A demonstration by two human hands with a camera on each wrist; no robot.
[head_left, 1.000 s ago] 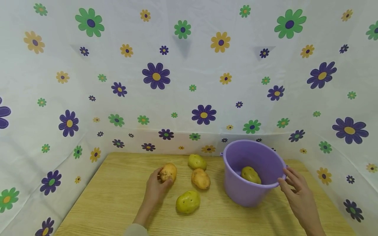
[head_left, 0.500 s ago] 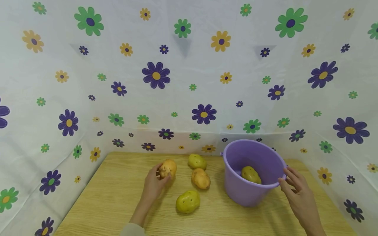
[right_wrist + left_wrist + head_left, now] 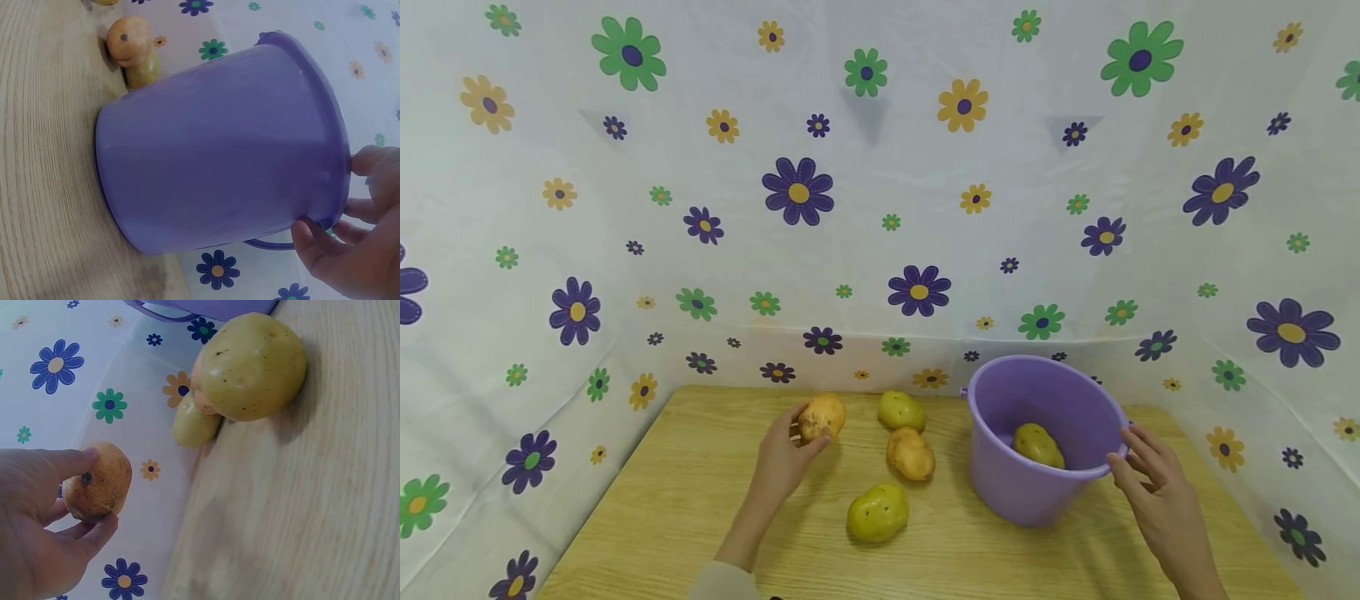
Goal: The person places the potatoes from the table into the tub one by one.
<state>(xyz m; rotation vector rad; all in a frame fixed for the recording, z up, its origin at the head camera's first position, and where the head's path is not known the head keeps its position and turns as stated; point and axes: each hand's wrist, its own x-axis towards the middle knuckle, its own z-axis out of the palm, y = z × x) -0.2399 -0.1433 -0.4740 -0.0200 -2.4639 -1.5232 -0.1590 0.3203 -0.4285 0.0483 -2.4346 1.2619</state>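
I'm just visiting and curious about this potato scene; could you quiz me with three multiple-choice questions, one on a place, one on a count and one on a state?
1. Where does the purple bucket stand?
A. on the wooden table's right part
B. on the floor
C. at the table's far left edge

2. How many potatoes lie loose on the table, outside the bucket and in no hand?
A. one
B. three
C. six

3. What is the left hand doing?
A. lying flat on the table
B. pinching an orange-brown potato
C. gripping the bucket

Answers:
1. A, the head view shows it on the table's right part, the right hand at its rim.
2. B, two greenish ones and one brownish one lie there.
3. B, the left wrist view shows thumb and fingers round the potato.
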